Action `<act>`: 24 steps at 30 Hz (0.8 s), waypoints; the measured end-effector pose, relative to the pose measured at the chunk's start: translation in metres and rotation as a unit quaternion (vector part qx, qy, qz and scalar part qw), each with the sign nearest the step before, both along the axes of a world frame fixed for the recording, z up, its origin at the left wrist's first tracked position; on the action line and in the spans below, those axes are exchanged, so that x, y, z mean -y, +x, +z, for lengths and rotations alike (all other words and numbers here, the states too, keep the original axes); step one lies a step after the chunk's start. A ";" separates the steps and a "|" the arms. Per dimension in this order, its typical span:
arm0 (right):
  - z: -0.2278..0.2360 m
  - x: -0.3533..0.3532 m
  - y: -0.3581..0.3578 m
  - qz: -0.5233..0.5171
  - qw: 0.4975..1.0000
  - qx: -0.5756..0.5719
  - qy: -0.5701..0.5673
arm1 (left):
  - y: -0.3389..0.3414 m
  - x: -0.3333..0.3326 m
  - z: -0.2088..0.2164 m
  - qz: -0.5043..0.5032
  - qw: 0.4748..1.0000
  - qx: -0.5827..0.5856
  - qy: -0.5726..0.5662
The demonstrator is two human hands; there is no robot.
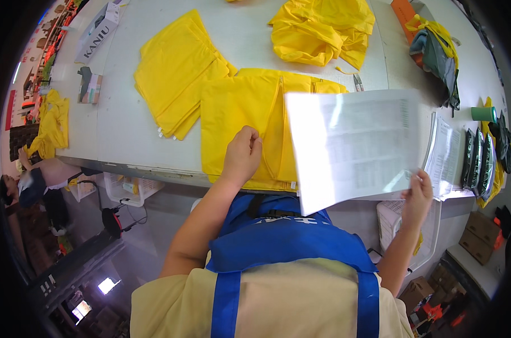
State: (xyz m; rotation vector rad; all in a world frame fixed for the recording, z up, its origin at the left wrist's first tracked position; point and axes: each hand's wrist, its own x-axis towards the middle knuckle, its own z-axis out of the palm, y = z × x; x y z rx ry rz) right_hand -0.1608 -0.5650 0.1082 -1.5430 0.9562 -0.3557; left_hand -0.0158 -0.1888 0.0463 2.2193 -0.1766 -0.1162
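A white printed sheet (351, 146) is pinched at its lower right corner by my right hand (418, 194). It is slightly blurred, lifted over the table, and covers the right part of a stack of folded yellow garments (230, 107). My left hand (243, 158) is closed with curled fingers over that stack; whether anything is inside it is hidden. A zipper line shows on the top garment. Left of it, another stack of folded yellow pieces (176, 67) lies at an angle. Small snips (358, 83) rest just beyond the sheet's far edge.
Crumpled yellow fabric (317, 34) lies at the back. To the right are loose papers (444, 146), a green spool (483, 114) and dark packets (481, 163). White baskets (134, 191) sit below the table edge. Another person (33, 183) is at the far left near yellow fabric (52, 121).
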 end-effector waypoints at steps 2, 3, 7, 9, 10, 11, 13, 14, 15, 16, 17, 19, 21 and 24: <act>-0.001 -0.021 0.024 0.050 0.997 -0.053 -0.020 | 0.000 -0.001 0.003 -0.012 1.000 -0.006 -0.011; -0.001 -0.023 0.031 0.057 0.996 -0.052 -0.042 | 0.000 -0.002 0.005 -0.020 1.000 -0.009 -0.016; 0.008 -0.032 0.048 0.077 0.994 -0.036 -0.069 | 0.002 -0.001 0.007 -0.032 0.999 -0.009 -0.010; 0.006 -0.038 0.053 0.073 0.997 -0.001 -0.026 | 0.003 0.000 0.008 -0.051 0.999 0.006 -0.007; 0.004 -0.045 0.056 0.070 0.997 0.011 -0.014 | 0.004 0.002 0.007 -0.068 0.998 0.000 -0.010; -0.001 -0.056 0.060 0.067 0.998 0.023 -0.003 | 0.004 0.004 0.007 -0.085 0.996 -0.006 -0.013; -0.016 -0.080 0.063 0.083 0.995 0.025 0.042 | 0.005 0.008 0.007 -0.114 0.993 -0.011 -0.022; -0.024 -0.094 0.061 0.126 0.990 -0.002 0.066 | 0.006 0.012 0.007 -0.128 0.991 -0.010 -0.028; -0.037 -0.104 0.059 0.184 0.979 -0.042 0.070 | 0.006 0.014 0.007 -0.139 0.990 -0.008 -0.035; -0.050 -0.118 0.057 0.216 0.968 -0.051 0.115 | 0.005 0.019 0.004 -0.162 0.986 -0.013 -0.039; -0.060 -0.131 0.056 0.271 0.948 -0.089 0.139 | 0.002 0.022 -0.001 -0.181 0.982 -0.017 -0.041; -0.071 -0.149 0.056 0.299 0.931 -0.129 0.165 | 0.005 0.024 -0.004 -0.224 0.973 -0.028 -0.040; -0.065 -0.143 0.056 0.309 0.934 -0.164 0.075 | 0.010 0.019 -0.005 -0.266 0.962 -0.046 -0.034; -0.060 -0.108 0.052 0.234 0.957 -0.169 0.002 | 0.075 -0.034 -0.043 -0.066 0.991 0.116 0.014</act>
